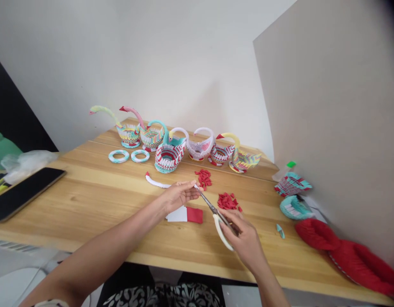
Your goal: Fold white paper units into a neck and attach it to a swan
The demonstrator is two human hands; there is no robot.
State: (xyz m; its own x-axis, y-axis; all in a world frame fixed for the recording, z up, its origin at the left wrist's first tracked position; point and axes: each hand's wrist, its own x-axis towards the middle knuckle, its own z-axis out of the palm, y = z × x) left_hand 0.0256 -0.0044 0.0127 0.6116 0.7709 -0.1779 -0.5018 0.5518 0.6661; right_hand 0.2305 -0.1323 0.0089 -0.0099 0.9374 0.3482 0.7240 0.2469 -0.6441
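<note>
My right hand (243,238) grips a pair of scissors (212,209) with white handles, its blades pointing up and left. Their tips meet a small white paper piece (196,186), pinched in the fingertips of my left hand (181,195). Under my left wrist lie white paper strips (177,214) beside red paper (195,215). Two piles of folded red paper pieces, a far pile (203,178) and a near pile (228,201), sit just beyond and right of the blades. A white curved neck with a red tip (156,182) lies behind my left hand, partly covered by it.
Several folded-paper swan baskets (169,157) stand along the back of the wooden table (97,204). Two paper rings (118,156) lie at left, near a phone (26,192). At right are paper basket parts (294,207), a green-capped bottle (285,169) and a red padded item (350,256).
</note>
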